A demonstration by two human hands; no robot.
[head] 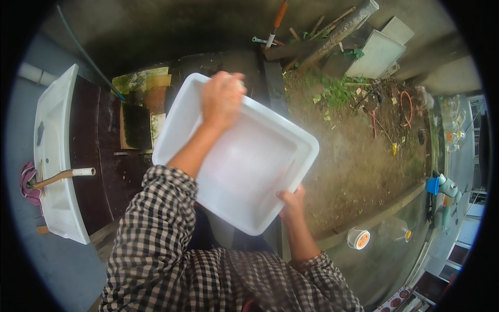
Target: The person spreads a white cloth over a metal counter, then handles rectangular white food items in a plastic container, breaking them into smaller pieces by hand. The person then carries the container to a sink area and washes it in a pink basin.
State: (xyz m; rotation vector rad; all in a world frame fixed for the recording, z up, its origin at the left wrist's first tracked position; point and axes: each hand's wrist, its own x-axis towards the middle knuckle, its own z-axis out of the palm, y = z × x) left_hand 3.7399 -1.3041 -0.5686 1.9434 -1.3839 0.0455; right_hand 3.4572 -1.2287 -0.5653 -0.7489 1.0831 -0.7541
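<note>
A white plastic basin (249, 156), roughly rectangular with rounded corners, is held tilted in front of my body. My left hand (224, 99) reaches across it to the far rim, its fingers curled around a small pale wad (236, 82); what the wad is made of cannot be told. The near right side of the rim is gripped by my right hand (292, 201), thumb on the inside and fingers mostly hidden behind the wall. The inside of the basin shows no loose object.
At left, a white ceramic washbasin (58, 156) on a dark cabinet carries a wooden-handled tool (58, 178) and a purple cloth (28, 181). A soil bed (351, 175) with a concrete edge lies right. Beyond its edge are a white tub (356, 238) and a clear plastic bottle (393, 230).
</note>
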